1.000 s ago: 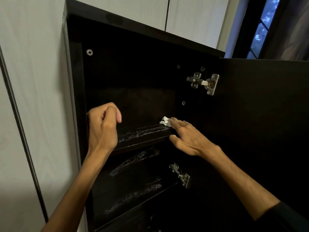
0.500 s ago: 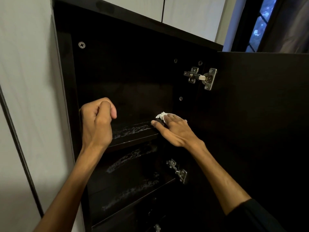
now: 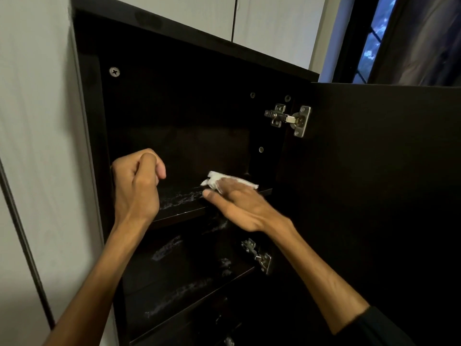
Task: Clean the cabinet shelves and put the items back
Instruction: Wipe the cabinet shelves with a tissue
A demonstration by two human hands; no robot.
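Tissue (image 3: 225, 180), white and crumpled, lies on the top shelf (image 3: 179, 211) of the dark cabinet (image 3: 174, 101), toward the shelf's right end. Right hand (image 3: 239, 208) presses it flat: the fingers are extended and cover the middle of the wad, so tissue shows past the fingertips at 12 o'clock and past the hand's edge at 2 o'clock. The thumb points toward 9 o'clock, clear of the tissue, just above the shelf's front edge. Pale streaks of residue (image 3: 179, 198) run along the shelf at 9 o'clock from the thumb. Left hand (image 3: 136, 181) sits at 9 o'clock from the tissue, well apart from it, fingers curled round the cabinet's left side panel (image 3: 104, 158). Lower shelves (image 3: 189, 293) at 6 o'clock carry similar pale streaks. Upper hinge (image 3: 289, 119) sits at 1 o'clock from the tissue, lower hinge (image 3: 258, 255) at 5 o'clock; both join the open door (image 3: 374, 196) at 3 o'clock.
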